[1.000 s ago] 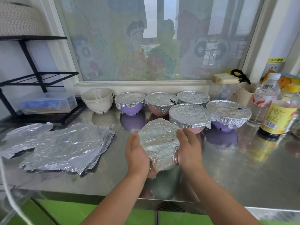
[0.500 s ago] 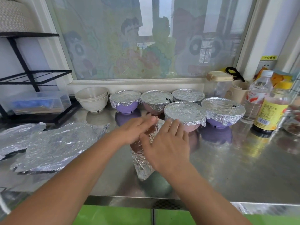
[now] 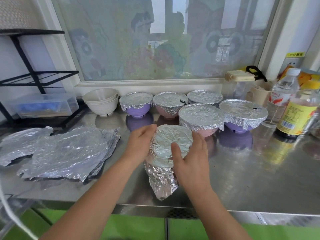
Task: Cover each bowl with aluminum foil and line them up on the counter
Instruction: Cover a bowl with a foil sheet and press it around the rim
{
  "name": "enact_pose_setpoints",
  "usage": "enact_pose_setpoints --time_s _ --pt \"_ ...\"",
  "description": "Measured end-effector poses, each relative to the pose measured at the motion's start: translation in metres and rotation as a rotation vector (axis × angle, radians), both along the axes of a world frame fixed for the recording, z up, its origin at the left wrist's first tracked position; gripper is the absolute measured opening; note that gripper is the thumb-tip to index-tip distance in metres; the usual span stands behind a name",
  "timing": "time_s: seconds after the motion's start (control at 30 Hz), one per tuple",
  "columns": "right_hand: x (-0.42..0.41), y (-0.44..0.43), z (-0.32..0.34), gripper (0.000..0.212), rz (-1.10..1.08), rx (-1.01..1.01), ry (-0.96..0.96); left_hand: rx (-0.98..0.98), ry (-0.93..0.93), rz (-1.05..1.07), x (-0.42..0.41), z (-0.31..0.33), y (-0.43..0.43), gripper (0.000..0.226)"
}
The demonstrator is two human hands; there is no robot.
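Foil (image 3: 170, 144) seated on top, loose tail at near side. Left hand (image 3: 140, 144) and right hand (image 3: 192, 163) flat against flanks, fingers straight (nothing pinched). Advised: crimp tail under evenly.

Ctr frame: bowl in work (image 3: 171, 146), top fully foiled, crumpled foil tail (image 3: 161, 182) hanging loose toward the bottom edge. Behind it, 5 covered bowls in 2 rows. Back row: purple (image 3: 137, 110), pink (image 3: 166, 113) w/ a tear in its foil, a 3rd (image 3: 205, 97) w/ colour hidden. Front row: pink (image 3: 200, 116), purple (image 3: 242, 110). Upper left of them: white bowls (image 3: 101, 103), stacked, uncovered. Left: spare foil sheets (image 3: 69, 151), wrinkled, piled flat.
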State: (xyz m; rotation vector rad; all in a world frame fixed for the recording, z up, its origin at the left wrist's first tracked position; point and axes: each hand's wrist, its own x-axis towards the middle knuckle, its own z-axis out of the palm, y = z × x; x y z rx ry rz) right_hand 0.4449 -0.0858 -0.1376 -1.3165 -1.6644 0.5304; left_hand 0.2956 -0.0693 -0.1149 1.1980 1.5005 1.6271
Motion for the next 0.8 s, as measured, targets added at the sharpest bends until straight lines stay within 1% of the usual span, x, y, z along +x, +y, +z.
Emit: enact_pose_setpoints --time_s 0.07,0.13,0.2,0.27,0.3,0.33,0.4,0.43,0.47,0.5,0.53,0.57,0.6,0.67,0.7,0.73,0.8 --pt "0.003 0.003 -0.001 0.066 0.014 -0.034 0.147 0.039 -0.114 0.088 0.005 -0.003 -0.002 0.030" --pt "0.005 0.005 -0.001 0.056 0.025 -0.103 0.306 0.046 -0.187 0.165 0.009 -0.008 -0.003 0.026" --pt "0.004 0.006 -0.003 0.051 0.043 -0.167 0.446 0.064 -0.266 0.194 0.012 -0.014 -0.002 0.021" --pt "0.003 0.007 -0.005 0.049 0.054 -0.205 0.533 0.098 -0.289 0.209 0.014 -0.017 -0.004 0.018" --pt "0.002 0.008 -0.005 0.049 0.058 -0.219 0.561 0.105 -0.270 0.205 0.013 -0.018 -0.005 0.021" --pt "0.002 0.009 -0.005 0.049 0.063 -0.229 0.575 0.114 -0.224 0.163 0.012 -0.017 -0.009 0.029" --pt "0.004 0.012 -0.004 0.050 0.077 -0.237 0.568 0.084 -0.021 0.031 0.008 -0.014 -0.020 0.049" --pt "0.005 0.015 -0.005 0.050 0.088 -0.240 0.555 0.034 0.075 -0.032 0.004 -0.013 -0.026 0.074" --pt "0.007 0.019 -0.006 0.049 0.098 -0.237 0.536 -0.044 0.131 -0.101 -0.002 -0.014 -0.031 0.105" --pt "0.008 0.023 -0.008 0.049 0.108 -0.235 0.516 -0.093 0.150 -0.180 -0.007 -0.013 -0.035 0.129" --pt "0.009 0.025 -0.010 0.049 0.122 -0.229 0.498 -0.125 0.209 -0.246 -0.011 -0.013 -0.038 0.142" --pt "0.010 0.026 -0.010 0.051 0.131 -0.227 0.490 -0.147 0.316 -0.283 -0.014 -0.011 -0.040 0.151" --pt "0.009 0.027 -0.011 0.052 0.138 -0.230 0.496 -0.181 0.465 -0.294 -0.015 -0.008 -0.042 0.157" --pt "0.008 0.026 -0.010 0.049 0.144 -0.236 0.512 -0.222 0.729 -0.275 -0.015 -0.004 -0.043 0.157" --pt "0.009 0.025 -0.010 0.051 0.159 -0.247 0.515 -0.225 0.799 -0.255 -0.016 -0.004 -0.043 0.154" --pt "0.011 0.024 -0.008 0.058 0.196 -0.266 0.520 -0.222 0.833 -0.238 -0.015 -0.002 -0.044 0.152" --pt "0.023 0.019 -0.001 0.084 0.337 -0.303 0.518 -0.210 0.864 -0.219 -0.014 -0.003 -0.044 0.149"
